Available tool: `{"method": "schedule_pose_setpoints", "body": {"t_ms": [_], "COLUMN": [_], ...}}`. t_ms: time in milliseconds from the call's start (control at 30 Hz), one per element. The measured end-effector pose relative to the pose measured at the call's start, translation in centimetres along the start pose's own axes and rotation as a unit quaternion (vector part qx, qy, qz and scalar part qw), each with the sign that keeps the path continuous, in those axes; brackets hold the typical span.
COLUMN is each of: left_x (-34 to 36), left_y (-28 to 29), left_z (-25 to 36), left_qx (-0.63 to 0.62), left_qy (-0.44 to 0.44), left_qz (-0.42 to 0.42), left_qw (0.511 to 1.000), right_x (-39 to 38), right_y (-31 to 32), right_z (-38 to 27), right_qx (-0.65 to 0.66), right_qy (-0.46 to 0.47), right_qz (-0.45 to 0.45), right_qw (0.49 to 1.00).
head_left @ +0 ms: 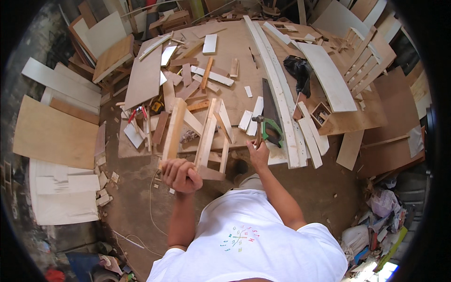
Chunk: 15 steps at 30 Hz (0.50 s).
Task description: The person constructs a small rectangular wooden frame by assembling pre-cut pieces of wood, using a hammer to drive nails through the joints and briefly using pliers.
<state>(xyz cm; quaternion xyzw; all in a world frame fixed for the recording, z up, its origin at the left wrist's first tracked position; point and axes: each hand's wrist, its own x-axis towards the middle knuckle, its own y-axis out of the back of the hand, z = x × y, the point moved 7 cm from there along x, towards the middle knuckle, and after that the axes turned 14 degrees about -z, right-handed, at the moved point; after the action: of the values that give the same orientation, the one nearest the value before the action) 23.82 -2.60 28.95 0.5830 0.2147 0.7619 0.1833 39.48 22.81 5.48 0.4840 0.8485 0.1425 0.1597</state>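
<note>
Wooden frame [206, 135], at table [235, 41] near edge: likely stiff, light; left hand [182, 176] grasping its near end, sound hold. Hammer [259, 129]: probably head-heavy; right hand [259, 154] round handle.

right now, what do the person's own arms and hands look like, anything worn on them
The left hand and right hand are bare, with no gloves visible. The forearms are uncovered too, with no watch or bracelet to be seen. The short sleeves are plain white, part of a white shirt with a small multicoloured print.
</note>
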Motion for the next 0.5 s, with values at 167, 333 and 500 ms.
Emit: {"method": "schedule_pose_setpoints", "body": {"t_ms": [167, 333, 500], "left_x": [1.9, 4.3, 6.9], "left_y": [-3.8, -8.1, -10.4], "left_z": [-1.3, -3.5, -3.9], "left_qx": [0.01, 0.033, 0.035], "left_qy": [0.013, 0.011, 0.016], "left_qz": [0.004, 0.006, 0.002], "left_qw": [1.0, 0.999, 0.999], "right_x": [6.3, 11.5, 14.6], "right_y": [-2.5, -4.9, -6.1], "right_z": [1.2, 2.8, 3.4], "right_qx": [-0.053, -0.129, -0.171], "right_qy": [0.034, 0.053, 0.082], "right_qz": [-0.06, -0.098, -0.135], "right_qw": [0.996, 0.985, 0.972]}}
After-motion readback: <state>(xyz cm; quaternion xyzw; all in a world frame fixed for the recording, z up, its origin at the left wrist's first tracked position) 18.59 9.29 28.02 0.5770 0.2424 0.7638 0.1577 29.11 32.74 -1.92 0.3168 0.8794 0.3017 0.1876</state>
